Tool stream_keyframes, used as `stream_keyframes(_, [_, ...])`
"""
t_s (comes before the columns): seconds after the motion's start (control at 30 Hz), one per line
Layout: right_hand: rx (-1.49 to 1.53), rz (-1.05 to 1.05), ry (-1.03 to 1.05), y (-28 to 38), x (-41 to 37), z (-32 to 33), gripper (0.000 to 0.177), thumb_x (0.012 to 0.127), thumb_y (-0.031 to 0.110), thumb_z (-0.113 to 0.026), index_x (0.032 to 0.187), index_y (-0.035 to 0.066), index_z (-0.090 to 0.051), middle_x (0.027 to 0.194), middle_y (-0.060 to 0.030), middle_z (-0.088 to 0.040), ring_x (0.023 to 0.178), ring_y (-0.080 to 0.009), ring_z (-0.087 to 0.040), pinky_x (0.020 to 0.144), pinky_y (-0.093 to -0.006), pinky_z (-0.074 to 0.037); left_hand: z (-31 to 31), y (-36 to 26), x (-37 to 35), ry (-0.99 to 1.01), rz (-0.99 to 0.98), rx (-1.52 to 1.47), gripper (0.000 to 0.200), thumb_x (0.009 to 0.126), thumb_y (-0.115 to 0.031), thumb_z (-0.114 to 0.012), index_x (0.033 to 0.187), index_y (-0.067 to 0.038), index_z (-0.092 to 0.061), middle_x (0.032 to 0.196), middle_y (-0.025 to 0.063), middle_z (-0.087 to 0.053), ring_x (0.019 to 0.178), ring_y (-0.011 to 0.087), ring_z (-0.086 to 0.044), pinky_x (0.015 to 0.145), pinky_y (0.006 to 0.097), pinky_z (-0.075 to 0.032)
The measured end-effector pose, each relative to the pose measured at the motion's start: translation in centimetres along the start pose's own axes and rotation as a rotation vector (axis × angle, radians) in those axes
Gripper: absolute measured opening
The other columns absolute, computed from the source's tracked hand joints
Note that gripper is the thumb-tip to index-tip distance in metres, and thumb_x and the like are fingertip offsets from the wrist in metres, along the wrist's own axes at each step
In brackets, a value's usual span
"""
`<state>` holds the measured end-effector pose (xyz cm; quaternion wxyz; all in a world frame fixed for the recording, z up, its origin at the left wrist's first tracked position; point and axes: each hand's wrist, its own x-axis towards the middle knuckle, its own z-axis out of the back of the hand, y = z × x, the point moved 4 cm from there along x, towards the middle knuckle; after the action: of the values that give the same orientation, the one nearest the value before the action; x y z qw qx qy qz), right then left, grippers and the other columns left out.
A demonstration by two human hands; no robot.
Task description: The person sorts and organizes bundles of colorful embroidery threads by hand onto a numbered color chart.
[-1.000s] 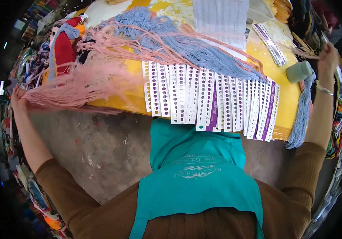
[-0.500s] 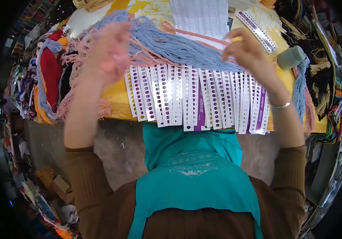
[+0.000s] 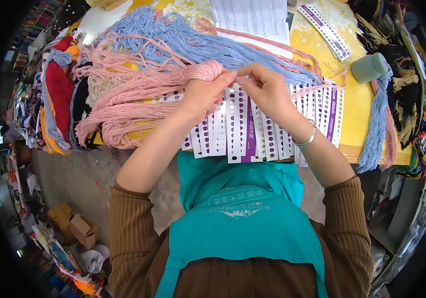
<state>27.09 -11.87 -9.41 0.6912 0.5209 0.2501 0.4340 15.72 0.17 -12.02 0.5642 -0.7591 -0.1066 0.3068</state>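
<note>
Wrapped round the looped end of a pink yarn bundle (image 3: 138, 89) is my left hand (image 3: 205, 94), with the bundle's loose strands trailing left over the table. My right hand (image 3: 267, 94) is beside it, thumb and index finger pinched near my left fingertips; what they pinch is too small to make out. Below both hands lies a row of white and purple punched cards (image 3: 250, 129). Blue yarn (image 3: 198, 47) stretches behind the hands across the table.
A grey-green cylinder (image 3: 369, 68) stands at the right, near hanging blue yarn (image 3: 374, 124). Printed sheets (image 3: 252, 17) and another punched card (image 3: 324, 32) lie at the back. Red yarn (image 3: 60, 94) hangs at the left, black yarn (image 3: 406, 64) at the right.
Both hands have come together at the middle. The pink bundle now lies over the left part of the cards, gripped by my left hand. My right hand has moved left and down.
</note>
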Motion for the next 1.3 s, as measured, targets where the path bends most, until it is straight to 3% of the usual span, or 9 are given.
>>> stream_keyframes(0.13, [0.045, -0.07, -0.19, -4.1, 1.0, 0.6, 0.012, 0.089, 0.011, -0.066, 0.09, -0.001, -0.067, 0.069, -0.0011, -0.059, 0.062, -0.0077, -0.05, 0.059, -0.0238, -0.043, 0.3, 0.2, 0.1, -0.057, 0.069, -0.029, 0.022, 0.093, -0.022, -0.063, 0.1, -0.001, -0.066, 0.094, 0.0105, -0.069, 0.05, 0.0048, -0.045, 0.042, 0.0212, -0.036])
stream_keyframes(0.23, [-0.027, -0.089, -0.149, -4.7, 0.7, 0.3, 0.013, 0.09, 0.011, -0.063, 0.094, -0.001, -0.066, 0.074, -0.0054, -0.064, 0.065, -0.0095, -0.055, 0.062, -0.0259, -0.046, -0.6, 0.0, -0.7, -0.118, 0.205, -0.051, 0.024, 0.092, -0.022, -0.063, 0.103, -0.001, -0.066, 0.105, 0.0153, -0.069, 0.049, 0.0055, -0.046, 0.042, 0.0212, -0.038])
stream_keyframes(0.43, [0.084, -0.07, -0.116, -5.4, 0.8, 0.1, 0.015, 0.092, 0.012, -0.062, 0.098, -0.001, -0.064, 0.077, -0.0078, -0.067, 0.07, -0.0109, -0.061, 0.066, -0.0271, -0.049, -0.6, 1.1, 1.1, 0.063, 0.115, 0.012, 0.021, 0.088, -0.017, -0.065, 0.101, 0.0, -0.065, 0.086, 0.0079, -0.067, 0.049, 0.0062, -0.046, 0.04, 0.0213, -0.035])
stream_keyframes(0.53, [0.068, -0.02, -0.123, -5.0, 0.7, 0.2, 0.016, 0.092, 0.013, -0.061, 0.099, -0.001, -0.064, 0.075, -0.0077, -0.067, 0.069, -0.0114, -0.061, 0.066, -0.0271, -0.049, -1.6, 1.1, 1.3, -0.037, 0.008, 0.235, 0.019, 0.085, -0.009, -0.066, 0.101, 0.0, -0.064, 0.076, 0.0042, -0.062, 0.049, 0.0054, -0.045, 0.039, 0.0216, -0.034])
stream_keyframes(0.77, [0.069, -0.238, -0.04, -4.0, 0.0, 0.3, 0.015, 0.091, 0.013, -0.062, 0.097, -0.001, -0.064, 0.078, -0.0081, -0.067, 0.072, -0.014, -0.062, 0.07, -0.0286, -0.05, -1.7, 2.0, 1.5, 0.03, 0.107, 0.177, 0.027, 0.081, -0.002, -0.066, 0.107, 0.001, -0.061, 0.075, 0.0038, -0.06, 0.047, 0.0053, -0.042, 0.039, 0.0221, -0.032])
stream_keyframes(0.87, [-0.059, -0.072, -0.14, -3.8, 0.1, 0.4, 0.014, 0.09, 0.012, -0.062, 0.096, 0.0, -0.064, 0.079, -0.0092, -0.067, 0.072, -0.0163, -0.063, 0.069, -0.0296, -0.05, -1.7, 1.0, 0.7, 0.025, 0.134, 0.173, 0.028, 0.082, -0.003, -0.064, 0.11, 0.002, -0.06, 0.077, 0.0051, -0.062, 0.046, 0.0052, -0.041, 0.038, 0.0222, -0.031])
stream_keyframes(0.97, [-0.091, -0.004, -0.106, -4.2, 0.2, 0.4, 0.013, 0.091, 0.011, -0.062, 0.098, 0.0, -0.064, 0.08, -0.004, -0.064, 0.074, -0.0084, -0.056, 0.068, -0.0247, -0.047, -1.4, 1.4, 1.3, 0.044, 0.154, 0.128, 0.026, 0.085, -0.005, -0.06, 0.111, 0.002, -0.059, 0.077, 0.0064, -0.063, 0.044, 0.0051, -0.04, 0.038, 0.0225, -0.029])
stream_keyframes(1.17, [-0.146, -0.036, -0.109, -4.4, 0.5, 0.0, 0.013, 0.089, 0.01, -0.064, 0.096, -0.001, -0.064, 0.081, -0.0061, -0.066, 0.073, -0.0097, -0.058, 0.07, -0.0251, -0.048, -1.4, 1.5, 1.9, 0.04, 0.162, 0.118, 0.014, 0.089, -0.005, -0.055, 0.101, 0.0, -0.061, 0.074, 0.0072, -0.063, 0.043, 0.0057, -0.039, 0.038, 0.0237, -0.029])
stream_keyframes(1.3, [-0.139, -0.021, -0.099, -4.8, 0.7, -0.2, 0.013, 0.086, 0.015, -0.064, 0.094, 0.004, -0.066, 0.082, -0.0136, -0.068, 0.073, -0.0266, -0.067, 0.068, -0.0337, -0.051, -1.6, 1.1, 2.0, 0.028, 0.198, 0.152, 0.008, 0.09, -0.006, -0.056, 0.09, -0.001, -0.062, 0.072, 0.0069, -0.063, 0.044, 0.0061, -0.04, 0.04, 0.0234, -0.03])
